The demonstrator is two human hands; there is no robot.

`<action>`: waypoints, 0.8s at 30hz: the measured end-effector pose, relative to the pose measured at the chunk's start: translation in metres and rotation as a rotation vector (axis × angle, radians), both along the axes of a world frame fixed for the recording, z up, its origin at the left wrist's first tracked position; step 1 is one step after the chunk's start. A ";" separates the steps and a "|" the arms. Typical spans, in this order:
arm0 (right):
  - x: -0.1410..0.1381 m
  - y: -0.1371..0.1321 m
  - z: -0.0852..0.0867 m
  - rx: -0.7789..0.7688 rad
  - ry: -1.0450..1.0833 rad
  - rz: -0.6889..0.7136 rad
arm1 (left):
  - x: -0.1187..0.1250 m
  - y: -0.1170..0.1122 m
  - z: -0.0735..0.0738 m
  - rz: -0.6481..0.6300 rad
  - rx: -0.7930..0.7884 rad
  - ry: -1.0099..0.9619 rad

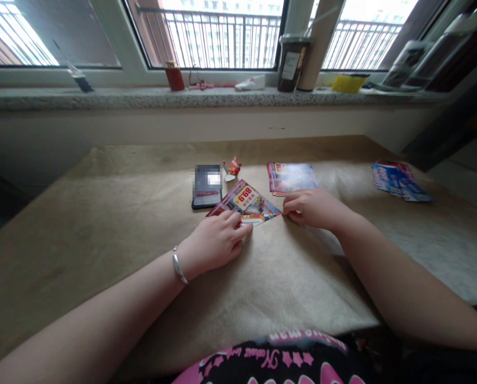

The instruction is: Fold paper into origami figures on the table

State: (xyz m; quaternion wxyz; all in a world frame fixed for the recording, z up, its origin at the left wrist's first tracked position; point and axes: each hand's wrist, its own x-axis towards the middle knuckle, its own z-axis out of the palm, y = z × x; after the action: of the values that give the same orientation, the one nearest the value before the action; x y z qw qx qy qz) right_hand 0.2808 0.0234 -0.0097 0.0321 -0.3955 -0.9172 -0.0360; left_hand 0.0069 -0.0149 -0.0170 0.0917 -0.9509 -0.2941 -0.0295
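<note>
A colourful printed flyer (248, 200), folded to a triangle-like shape with "69.9" printed on it, lies on the brown-covered table. My left hand (218, 240), a silver bangle at its wrist, rests on the flyer's lower left part with the fingers laid out over it. At the flyer's right-hand point, my right hand (308, 208) pinches the tip between thumb and forefinger. Just behind that hand is a stack of similar flyers (292, 177). A small folded red-and-white paper piece (232, 168) stands behind the triangle.
Left of the flyer lies a phone (207, 186), its screen blurred out. More printed papers (400, 181) are fanned out at the far right of the table (102, 213). On the stone windowsill stand a red container (175, 77), a dark jar (292, 64) and a yellow item (348, 83).
</note>
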 end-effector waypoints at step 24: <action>-0.025 -0.006 -0.020 0.012 0.261 0.197 | -0.005 0.008 -0.006 -0.009 -0.040 -0.124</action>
State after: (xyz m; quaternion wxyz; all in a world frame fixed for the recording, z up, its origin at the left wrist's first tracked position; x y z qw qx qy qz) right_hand 0.2554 0.0175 -0.0295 0.1568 -0.3046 -0.9394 0.0134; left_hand 0.0017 -0.0065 -0.0226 0.0541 -0.9503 -0.2953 -0.0826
